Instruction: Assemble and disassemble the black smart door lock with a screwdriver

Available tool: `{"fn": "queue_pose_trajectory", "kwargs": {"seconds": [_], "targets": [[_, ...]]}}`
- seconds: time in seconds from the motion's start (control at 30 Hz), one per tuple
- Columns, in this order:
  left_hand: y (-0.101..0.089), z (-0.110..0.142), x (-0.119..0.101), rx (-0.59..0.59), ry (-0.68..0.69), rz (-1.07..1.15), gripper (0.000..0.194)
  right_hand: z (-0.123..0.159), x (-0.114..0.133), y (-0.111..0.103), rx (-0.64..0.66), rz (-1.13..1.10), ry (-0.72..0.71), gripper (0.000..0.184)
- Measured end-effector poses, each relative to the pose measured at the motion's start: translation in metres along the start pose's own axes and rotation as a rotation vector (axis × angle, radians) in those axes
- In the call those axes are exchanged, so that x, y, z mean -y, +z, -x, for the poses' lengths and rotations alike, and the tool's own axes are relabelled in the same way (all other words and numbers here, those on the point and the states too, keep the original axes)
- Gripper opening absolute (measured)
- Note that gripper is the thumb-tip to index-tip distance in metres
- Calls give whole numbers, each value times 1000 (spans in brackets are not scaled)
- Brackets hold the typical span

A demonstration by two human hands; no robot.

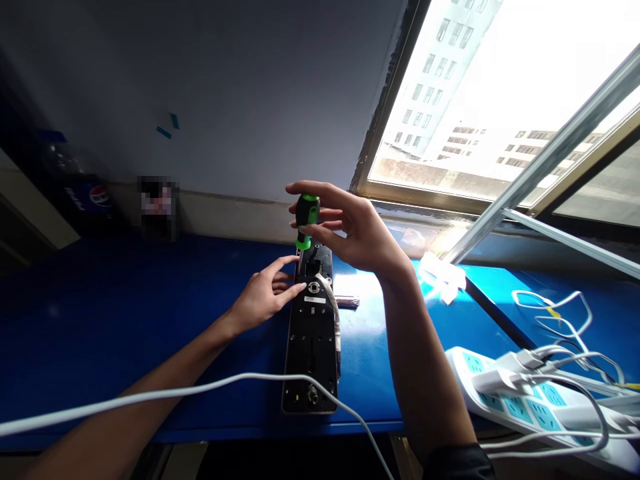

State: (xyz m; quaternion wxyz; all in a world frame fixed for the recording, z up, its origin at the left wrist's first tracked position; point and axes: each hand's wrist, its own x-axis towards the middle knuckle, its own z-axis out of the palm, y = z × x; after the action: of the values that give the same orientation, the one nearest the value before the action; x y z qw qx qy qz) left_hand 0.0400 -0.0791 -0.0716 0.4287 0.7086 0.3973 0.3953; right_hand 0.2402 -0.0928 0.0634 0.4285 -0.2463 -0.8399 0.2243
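Note:
A long black door lock panel (311, 353) lies lengthwise on the blue table, its screw-studded back facing up. It has a round socket with a square hole, and a pale wrapped cable (334, 308) runs down its right side. My left hand (263, 293) grips the panel's left edge, thumb on top near the socket. Above the panel's far end, my right hand (350, 230) is closed around the handle of a green and black screwdriver (307, 215). The screwdriver stands roughly upright; its tip is hard to make out against the panel.
A white power strip (530, 400) with several plugs and cords sits at the right. One white cable (210, 385) crosses the foreground. A Pepsi bottle (90, 197) stands back left. Metal bars (505, 207) slant before the window. A thin bundle (349, 302) lies beside the panel.

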Motion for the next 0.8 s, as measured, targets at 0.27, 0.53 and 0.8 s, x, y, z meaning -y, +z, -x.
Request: {"fn": "queue_pose_trajectory", "kwargs": {"seconds": [0.27,0.53,0.8], "targets": [[3,-3,0,7,-68,114,67,-5,-8,2,-122,214,-37,37],[5,-2,2,20,-51,124,61,-5,3,11,6,56,-29,49],[8,-1,7,-5,-25,122,64,-6,2,11,-71,248,6,42]]}}
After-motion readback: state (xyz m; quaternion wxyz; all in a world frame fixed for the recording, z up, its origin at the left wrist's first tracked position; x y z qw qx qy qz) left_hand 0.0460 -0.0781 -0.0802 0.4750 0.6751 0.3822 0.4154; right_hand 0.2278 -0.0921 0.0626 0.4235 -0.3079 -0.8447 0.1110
